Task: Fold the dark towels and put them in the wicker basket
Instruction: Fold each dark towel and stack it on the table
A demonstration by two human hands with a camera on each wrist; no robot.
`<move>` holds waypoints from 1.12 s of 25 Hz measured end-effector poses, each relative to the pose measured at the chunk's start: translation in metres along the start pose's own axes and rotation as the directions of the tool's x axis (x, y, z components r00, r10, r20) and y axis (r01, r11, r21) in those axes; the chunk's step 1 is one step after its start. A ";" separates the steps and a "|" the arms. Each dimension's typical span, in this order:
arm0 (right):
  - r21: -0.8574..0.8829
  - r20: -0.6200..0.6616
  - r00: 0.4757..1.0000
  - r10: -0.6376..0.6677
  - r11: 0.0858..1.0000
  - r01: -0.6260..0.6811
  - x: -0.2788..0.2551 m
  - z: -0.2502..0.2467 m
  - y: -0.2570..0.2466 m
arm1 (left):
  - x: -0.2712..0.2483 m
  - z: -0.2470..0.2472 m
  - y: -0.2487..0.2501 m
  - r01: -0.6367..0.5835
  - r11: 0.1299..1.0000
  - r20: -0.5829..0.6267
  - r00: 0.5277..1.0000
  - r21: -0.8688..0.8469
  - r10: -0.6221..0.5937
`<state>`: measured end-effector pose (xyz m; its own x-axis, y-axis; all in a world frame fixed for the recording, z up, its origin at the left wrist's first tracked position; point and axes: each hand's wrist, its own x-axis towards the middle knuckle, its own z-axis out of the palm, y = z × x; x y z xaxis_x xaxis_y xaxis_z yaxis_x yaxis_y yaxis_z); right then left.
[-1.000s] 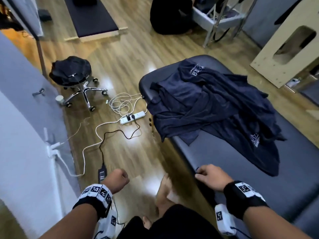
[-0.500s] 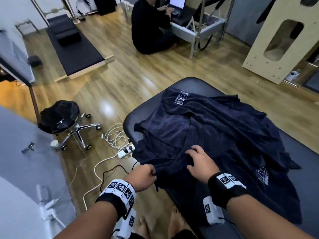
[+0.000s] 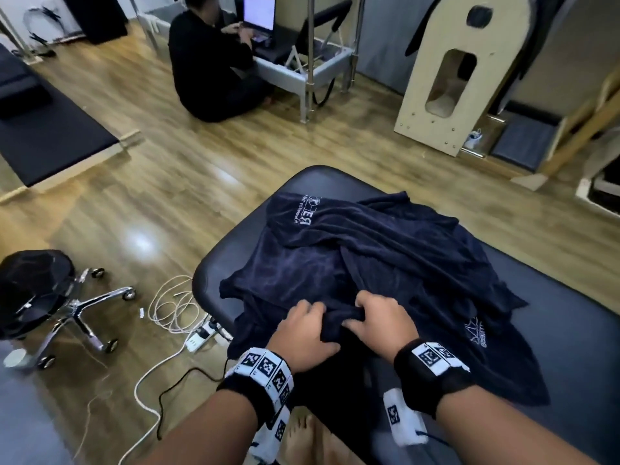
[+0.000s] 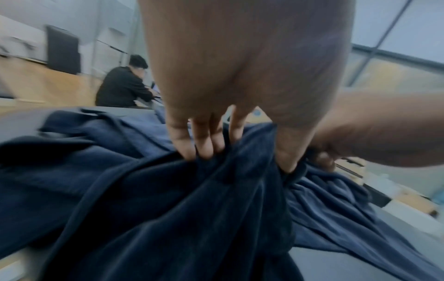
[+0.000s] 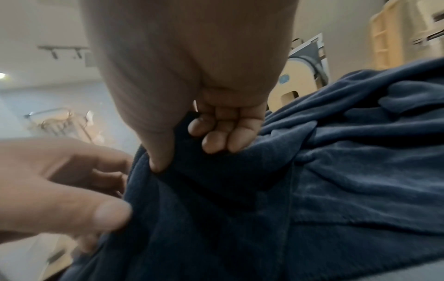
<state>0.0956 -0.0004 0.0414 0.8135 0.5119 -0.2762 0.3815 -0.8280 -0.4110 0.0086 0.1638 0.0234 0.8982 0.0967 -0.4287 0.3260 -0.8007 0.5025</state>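
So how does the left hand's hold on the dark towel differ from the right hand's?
The left hand sits nearer the bench edge; the right hand sits further in. In the wrist views, the left hand's fingers dig straight down into the dark towels, while the right hand's fingers curl under. Both grip the same bunched fold.

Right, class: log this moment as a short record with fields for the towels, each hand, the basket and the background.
towels: dark towels heaped unfolded on a padded bench
left hand: left hand grips a bunched fold near the front edge
right hand: right hand grips the same fold, close beside the left
basket: not in view
background: person sitting on the floor at a laptop
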 end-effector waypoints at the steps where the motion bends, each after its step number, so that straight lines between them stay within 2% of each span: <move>1: 0.053 -0.030 0.999 0.026 0.998 -0.025 -0.005 -0.008 -0.001 | 0.005 -0.001 0.007 -0.030 1.000 -0.064 0.998 -0.004 0.029; 4: 0.164 -0.052 0.997 0.065 0.985 -0.056 -0.022 -0.028 0.003 | 0.022 -0.010 0.023 -0.095 0.995 -0.194 0.977 0.000 0.094; 6: 0.188 -0.072 0.991 0.115 0.977 -0.100 -0.037 -0.036 0.013 | 0.039 -0.017 0.033 -0.150 0.974 -0.139 0.975 0.171 0.174; 8: 0.180 -0.114 0.966 0.230 0.962 -0.208 -0.056 -0.043 0.026 | 0.054 -0.017 0.045 -0.220 0.932 -0.012 0.972 0.289 0.233; 10: 0.179 -0.168 0.905 0.390 0.915 -0.361 -0.079 -0.046 0.045 | 0.062 -0.014 0.058 -0.298 0.914 0.072 0.954 0.274 0.290; 13: 0.231 -0.233 0.774 0.588 0.807 -0.544 -0.121 -0.047 0.073 | 0.066 -0.004 0.077 -0.396 0.905 0.199 0.910 0.157 0.363; 18: 0.318 -0.323 0.559 0.763 0.644 -0.696 -0.176 -0.046 0.108 | 0.071 0.012 0.112 -0.523 0.808 0.256 0.848 0.270 0.464; 23: 0.376 -0.253 0.452 0.856 0.517 -0.769 -0.224 -0.045 0.133 | 0.060 0.026 0.153 -0.586 0.783 0.302 0.801 0.211 0.518; 26: 0.412 -0.228 0.437 0.870 0.492 -0.767 -0.246 -0.046 0.154 | 0.048 0.042 0.183 -0.582 0.809 0.312 0.787 0.086 0.533; 28: 0.428 -0.227 0.437 0.870 0.492 -0.758 -0.256 -0.046 0.173 | 0.041 0.054 0.202 -0.574 0.819 0.276 0.787 0.000 0.552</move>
<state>-0.0267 -0.2855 0.0806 0.7872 -0.5486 -0.2816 -0.6167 -0.6976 -0.3647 0.0952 -0.0260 0.0673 0.8053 -0.5292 -0.2675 -0.2491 -0.7113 0.6573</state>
